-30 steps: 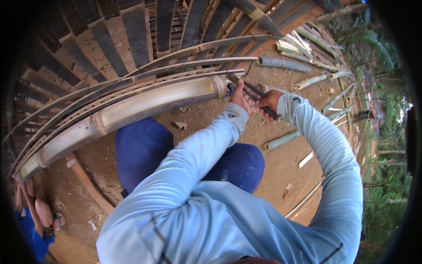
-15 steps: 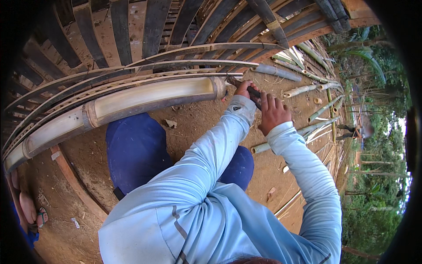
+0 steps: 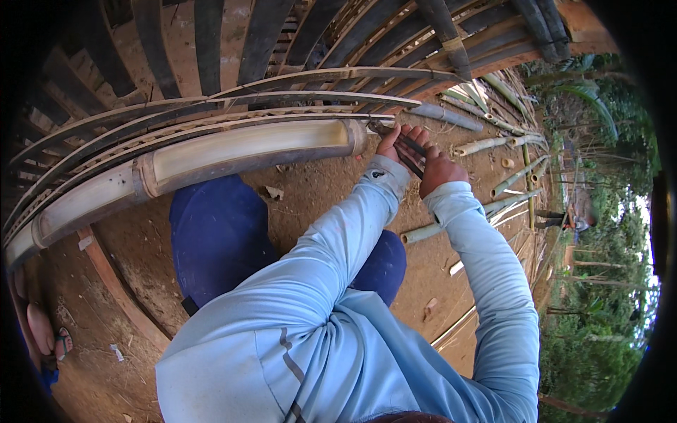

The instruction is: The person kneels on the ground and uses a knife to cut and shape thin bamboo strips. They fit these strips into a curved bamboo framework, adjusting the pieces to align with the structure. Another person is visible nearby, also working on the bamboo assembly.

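A long half-split bamboo pole (image 3: 247, 148) with a pale hollow inside runs across the upper left, past my knees. Just off its right end is the dark metal head of a pair of pliers (image 3: 381, 127). My left hand (image 3: 396, 146) is closed around the pliers close to that head. Lower and to the right, my right hand (image 3: 442, 172) is closed on the handle end, its fingers curled in. Two dark handles show between the hands. Whatever the jaws touch is too small to make out.
Dark bamboo slats (image 3: 254, 42) form a rack along the top, with thin split strips (image 3: 282, 99) beside the pole. Cut green bamboo poles (image 3: 515, 181) lie on the dirt at right. A wooden beam (image 3: 120, 285) lies lower left. Another person's foot (image 3: 63, 343) shows at far left; a person (image 3: 564, 217) is at far right.
My right hand's fingers, stretched over the handles before, have curled closed around them. Both handles now show more plainly between my hands. The pole has barely shifted in the picture.
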`<state>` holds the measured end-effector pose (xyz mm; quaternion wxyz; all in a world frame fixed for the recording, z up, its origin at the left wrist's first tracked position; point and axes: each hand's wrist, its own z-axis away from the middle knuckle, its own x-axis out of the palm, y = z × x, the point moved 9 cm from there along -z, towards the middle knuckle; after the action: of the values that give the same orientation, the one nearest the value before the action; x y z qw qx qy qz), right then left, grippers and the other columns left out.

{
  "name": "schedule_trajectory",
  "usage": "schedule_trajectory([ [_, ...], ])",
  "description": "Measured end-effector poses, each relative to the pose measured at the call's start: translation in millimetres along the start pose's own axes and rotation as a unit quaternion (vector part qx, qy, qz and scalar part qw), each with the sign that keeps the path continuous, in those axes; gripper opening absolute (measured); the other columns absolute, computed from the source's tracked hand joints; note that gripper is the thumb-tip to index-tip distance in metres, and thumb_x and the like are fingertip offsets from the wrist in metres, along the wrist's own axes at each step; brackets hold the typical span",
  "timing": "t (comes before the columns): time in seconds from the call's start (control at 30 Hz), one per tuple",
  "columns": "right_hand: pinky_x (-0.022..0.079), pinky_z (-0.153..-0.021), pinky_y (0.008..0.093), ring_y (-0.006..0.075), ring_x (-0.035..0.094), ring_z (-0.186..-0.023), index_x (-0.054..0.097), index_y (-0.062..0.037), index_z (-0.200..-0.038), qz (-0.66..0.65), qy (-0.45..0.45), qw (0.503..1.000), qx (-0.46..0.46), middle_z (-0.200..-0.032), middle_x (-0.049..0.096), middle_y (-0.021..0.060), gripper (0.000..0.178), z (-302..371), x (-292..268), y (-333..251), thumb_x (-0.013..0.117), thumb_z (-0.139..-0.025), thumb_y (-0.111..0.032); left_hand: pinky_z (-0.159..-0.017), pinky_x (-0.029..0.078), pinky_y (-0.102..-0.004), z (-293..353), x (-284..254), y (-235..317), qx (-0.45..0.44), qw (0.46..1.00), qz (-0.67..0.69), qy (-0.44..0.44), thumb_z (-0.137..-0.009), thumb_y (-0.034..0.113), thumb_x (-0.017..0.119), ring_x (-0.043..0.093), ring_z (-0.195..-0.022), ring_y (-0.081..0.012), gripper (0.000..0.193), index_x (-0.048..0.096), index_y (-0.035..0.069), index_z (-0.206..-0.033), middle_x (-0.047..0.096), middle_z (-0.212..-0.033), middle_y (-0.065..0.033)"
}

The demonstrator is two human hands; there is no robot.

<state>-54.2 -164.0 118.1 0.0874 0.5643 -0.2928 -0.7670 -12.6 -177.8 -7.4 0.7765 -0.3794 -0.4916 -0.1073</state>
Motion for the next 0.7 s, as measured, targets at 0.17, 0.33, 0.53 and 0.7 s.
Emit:
schedule_trajectory([
  [0.17, 0.051, -0.083, 0.0421, 0.0389, 0.062, -0.097, 0.043, 0.0003, -0.118, -0.062, -0.102, 0.993, 0.016, -0.109, 0.06, 0.0259, 0.049, -6.0, 4.0, -4.2, 0.06, -0.073, -0.012, -0.068, 0.05, -0.0488, -17.2, 0.2, 8.8, 0.002, 0.997, -0.014, -0.079, -0.083, 0.035, 0.067, 0.056, -0.06, -0.0231, 0.032, 0.05, 0.012, -0.068, 0.052, -0.06, -0.0027],
  [0.33, 0.049, -0.086, 0.0417, 0.0374, 0.06, -0.102, 0.042, 0.0012, -0.122, -0.095, -0.128, 0.987, 0.011, -0.11, 0.059, 0.0262, 0.055, -8.9, 16.7, 8.5, 0.061, -0.073, -0.014, -0.057, 0.048, -0.0429, -19.9, -7.6, -6.0, -0.023, 0.998, -0.053, 0.035, -0.084, 0.036, 0.066, 0.047, -0.05, -0.0206, 0.039, 0.043, 0.013, -0.062, 0.043, -0.053, -0.0005],
  [0.53, 0.048, -0.08, 0.0423, 0.0307, 0.058, -0.098, 0.043, -0.0023, -0.126, 0.049, 0.189, 0.981, 0.018, -0.105, 0.059, 0.0146, 0.049, 24.9, -3.5, -17.5, 0.052, -0.082, -0.022, -0.049, 0.046, -0.0382, -19.4, -13.9, 3.1, 0.01, 0.99, -0.106, 0.088, -0.085, 0.033, 0.065, 0.045, -0.047, -0.0184, 0.039, 0.042, 0.013, -0.06, 0.042, -0.052, -0.0001],
  [0.7, 0.049, -0.073, 0.0425, 0.0292, 0.062, -0.09, 0.054, -0.0065, -0.11, 0.024, 0.191, 0.979, 0.068, -0.097, 0.062, 0.0123, 0.03, -1.6, 19.0, 6.1, 0.044, -0.087, -0.023, -0.05, 0.046, -0.0378, -37.7, -18.7, -4.0, 0.005, 0.991, -0.093, 0.098, -0.086, 0.032, 0.064, 0.045, -0.046, -0.0187, 0.037, 0.043, 0.013, -0.062, 0.043, -0.052, -0.001],
])
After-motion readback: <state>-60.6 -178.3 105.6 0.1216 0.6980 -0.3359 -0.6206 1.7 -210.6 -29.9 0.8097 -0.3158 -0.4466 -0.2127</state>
